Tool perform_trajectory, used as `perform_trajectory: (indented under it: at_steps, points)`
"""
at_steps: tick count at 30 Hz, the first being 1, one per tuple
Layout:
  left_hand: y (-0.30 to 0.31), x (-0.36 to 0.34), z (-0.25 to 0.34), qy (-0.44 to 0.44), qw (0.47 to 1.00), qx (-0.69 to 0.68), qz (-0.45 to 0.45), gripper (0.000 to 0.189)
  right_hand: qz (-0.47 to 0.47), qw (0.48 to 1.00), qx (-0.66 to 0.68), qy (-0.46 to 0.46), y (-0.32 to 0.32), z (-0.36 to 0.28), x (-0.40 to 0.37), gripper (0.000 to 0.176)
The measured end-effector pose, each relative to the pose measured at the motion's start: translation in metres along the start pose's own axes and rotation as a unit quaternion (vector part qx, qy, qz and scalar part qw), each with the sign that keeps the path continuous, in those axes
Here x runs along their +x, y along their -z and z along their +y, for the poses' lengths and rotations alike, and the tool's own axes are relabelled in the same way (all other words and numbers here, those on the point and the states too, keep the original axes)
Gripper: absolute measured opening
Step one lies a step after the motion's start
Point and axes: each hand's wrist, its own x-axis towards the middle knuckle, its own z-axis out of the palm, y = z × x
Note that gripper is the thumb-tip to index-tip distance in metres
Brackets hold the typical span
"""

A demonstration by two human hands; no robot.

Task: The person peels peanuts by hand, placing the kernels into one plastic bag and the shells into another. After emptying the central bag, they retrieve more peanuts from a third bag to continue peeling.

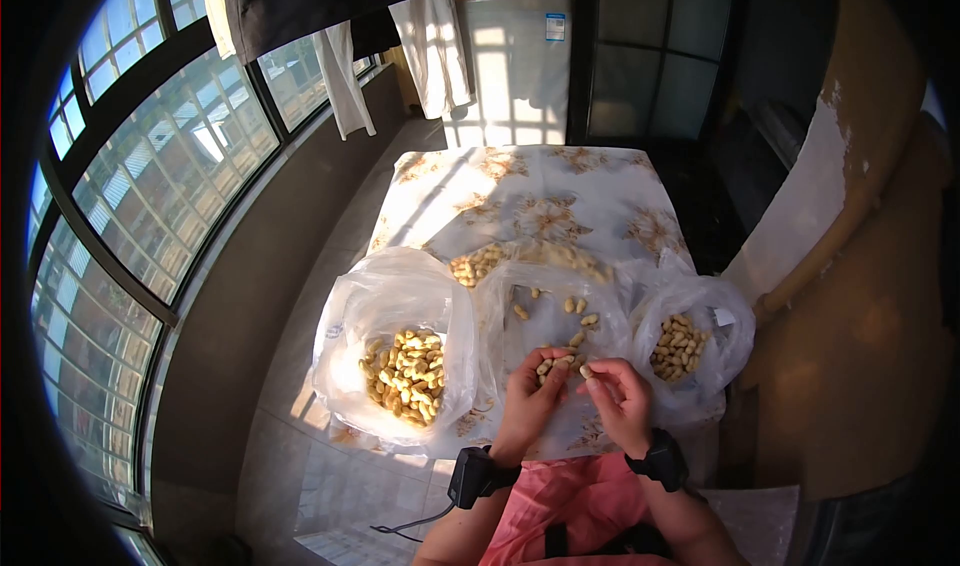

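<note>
My left hand (530, 394) is curled around several unshelled peanuts (546, 368) at the near side of the table. Just to its right, my right hand (620, 396) pinches a single peanut (587, 371) between thumb and fingertips. Beyond both hands, a few loose peanuts (589, 320) lie scattered on a clear plastic bag (500, 316). A large white plastic bag (335, 316) at the left stands open with a heap of peanuts (410, 371) inside. At the right, a smaller plastic bag (738, 341) holds another pile of peanuts (680, 348).
More peanuts (478, 264) sit behind the bags on the table, which has a floral tablecloth (545, 216). Barred windows (180, 166) run along the left wall. White cloths (430, 56) hang near a fridge-like appliance (515, 76) at the back.
</note>
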Motion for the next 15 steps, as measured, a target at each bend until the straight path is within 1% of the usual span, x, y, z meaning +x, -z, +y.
perform_trajectory:
  at_steps: [3,7,8,10,11,12,13,14,15]
  points:
    - [-0.003,0.001,-0.003,0.009,1.000,-0.003,0.015,0.022,-0.007,0.998,-0.046,0.038,-0.002,-0.013,-0.001,0.018]
    - [-0.001,0.004,-0.016,-0.020,1.000,0.012,0.018,0.019,0.012,0.998,0.040,0.041,-0.013,-0.026,0.001,0.022]
    - [0.001,0.004,-0.019,-0.023,0.999,0.015,0.027,0.019,0.005,0.998,0.038,0.053,-0.022,-0.035,0.007,0.022]
    - [0.002,0.004,-0.021,-0.096,0.992,0.076,0.012,0.021,-0.001,0.997,0.038,0.068,-0.039,-0.047,0.017,0.022]
    - [0.002,0.007,-0.034,-0.098,0.992,0.077,0.013,0.021,-0.038,0.996,0.060,0.059,-0.046,-0.050,0.021,0.022]
    - [0.004,0.012,-0.054,-0.183,0.975,0.124,0.026,0.021,-0.075,0.993,0.081,0.050,-0.052,-0.054,0.024,0.022]
    - [0.004,0.016,-0.058,-0.267,0.948,0.169,0.038,0.020,-0.083,0.993,0.084,0.027,-0.061,-0.059,0.026,0.020]
    - [0.005,0.018,-0.062,-0.270,0.947,0.169,0.040,0.020,-0.098,0.991,0.079,0.047,-0.071,-0.060,0.030,0.019]
    - [0.005,0.020,-0.059,-0.217,0.968,0.116,0.042,0.020,-0.114,0.988,0.075,0.068,-0.081,-0.060,0.035,0.018]
